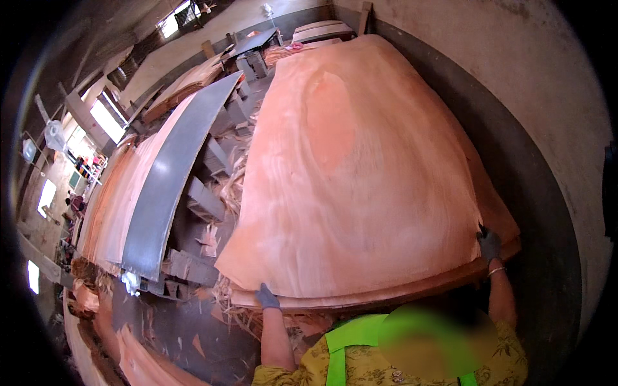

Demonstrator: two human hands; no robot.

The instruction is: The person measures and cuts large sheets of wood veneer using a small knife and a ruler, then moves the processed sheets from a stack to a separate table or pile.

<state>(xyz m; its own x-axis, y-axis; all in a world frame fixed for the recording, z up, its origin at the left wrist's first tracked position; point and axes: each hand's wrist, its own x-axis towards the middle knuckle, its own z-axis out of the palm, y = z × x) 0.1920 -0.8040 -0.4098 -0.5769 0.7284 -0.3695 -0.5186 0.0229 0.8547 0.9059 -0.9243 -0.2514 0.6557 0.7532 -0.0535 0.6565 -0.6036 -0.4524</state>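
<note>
A large sheet of reddish wood veneer lies on top of a wide stack of similar sheets, with a paler grain and an orange oval patch toward its far half. My left hand, in a grey glove, grips the sheet's near edge by its left corner. At the near right corner, my gloved right hand pinches the sheet's edge, and lower sheets stick out to the right beyond it. The fingertips under the edges are partly hidden.
Left of the stack runs a long dark board on grey blocks, with more veneer beyond it. Torn scraps litter the gap between. A wall closes off the right. A fan stands far left.
</note>
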